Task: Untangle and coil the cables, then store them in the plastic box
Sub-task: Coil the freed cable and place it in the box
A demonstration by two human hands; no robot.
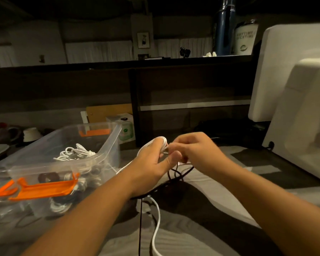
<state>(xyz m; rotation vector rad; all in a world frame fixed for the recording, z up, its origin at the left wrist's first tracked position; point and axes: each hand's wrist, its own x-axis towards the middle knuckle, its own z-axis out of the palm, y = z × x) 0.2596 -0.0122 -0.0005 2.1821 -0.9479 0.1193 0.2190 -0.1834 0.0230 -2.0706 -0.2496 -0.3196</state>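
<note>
Head view: left hand [151, 163] grips loops of a thin white cable [158, 217] wound round its fingers. Right hand [196, 150] is pressed up against it, fingertips pinching what looks like the same cable at the coil. Unwound tail drops from the left hand and runs toward the person, long axis near-far. A thin dark cable [140, 228] crosses it below the hands, likely still tangled. Clear plastic box with orange latches [110, 142] sits left of both hands, near the left one, with coiled white cables [76, 153] inside. Left hand is better placed to drop the coil in.
</note>
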